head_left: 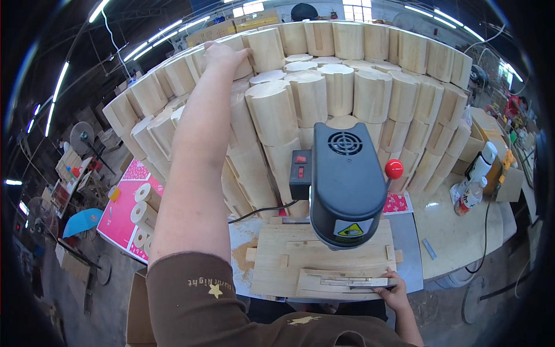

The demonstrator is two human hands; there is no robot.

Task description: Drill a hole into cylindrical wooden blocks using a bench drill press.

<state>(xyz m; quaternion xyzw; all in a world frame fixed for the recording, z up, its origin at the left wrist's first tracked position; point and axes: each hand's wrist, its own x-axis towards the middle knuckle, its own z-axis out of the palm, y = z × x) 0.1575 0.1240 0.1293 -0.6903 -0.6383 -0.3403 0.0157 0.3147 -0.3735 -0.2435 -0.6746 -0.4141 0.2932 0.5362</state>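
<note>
My left arm stretches up across the stack, and my left hand (225, 55) grips a pale wooden block (237, 46) in its top row, at the left of centre. The block is rounded, with grooves down its side. Low on the right, my right hand (396, 291) pinches the end of a thin pale strip (355, 282) lying along the wooden jig board (277, 254). Above the board stands a black bench machine (350, 185) with a vented top, red switches (300, 166) and a red ball-ended lever (394, 169). Its working end is hidden under the housing.
Several tiers of wooden blocks (269, 110) form a curved wall behind the machine. At left, wooden cylinders (143, 214) lie on a pink sheet (115, 217). At right are bottles (471, 194), cardboard boxes (509, 182) and a small blue-grey piece (429, 248). A black cable (263, 210) runs left of the machine.
</note>
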